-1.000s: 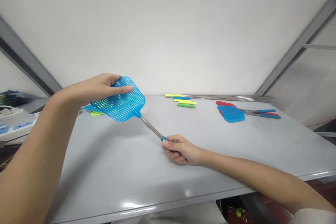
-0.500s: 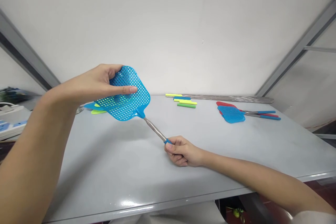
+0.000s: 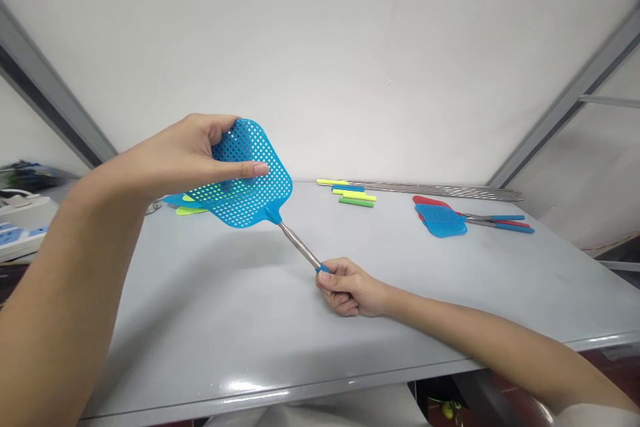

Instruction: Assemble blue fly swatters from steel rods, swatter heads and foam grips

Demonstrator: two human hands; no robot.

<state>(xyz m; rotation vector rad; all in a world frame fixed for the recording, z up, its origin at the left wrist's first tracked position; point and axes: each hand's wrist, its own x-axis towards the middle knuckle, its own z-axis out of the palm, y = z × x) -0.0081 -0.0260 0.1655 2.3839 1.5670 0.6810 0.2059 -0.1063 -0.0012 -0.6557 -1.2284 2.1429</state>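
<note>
A blue fly swatter (image 3: 260, 197) is held between both hands above the table, its mesh head at the upper left and its metal shaft slanting down to the right. My left hand (image 3: 210, 157) grips the mesh head, thumb flat on the near face and the other fingers behind it. Wrapped round the blue handle is my right hand (image 3: 347, 288), which hides most of that handle. Behind the mesh, partly covered, lie blue and yellow-green swatter heads (image 3: 190, 211) on the table.
Yellow, blue and green handle sleeves (image 3: 356, 202) lie at the back, beside a bundle of thin metal rods (image 3: 440, 191) along the wall. Blue and red fly swatters (image 3: 441, 220) are stacked at the right. A white power strip (image 3: 25, 230) stands at the far left of the grey table (image 3: 240, 327).
The swatter and both hands sit very slightly further right and higher in the picture. The grip of each hand is the same.
</note>
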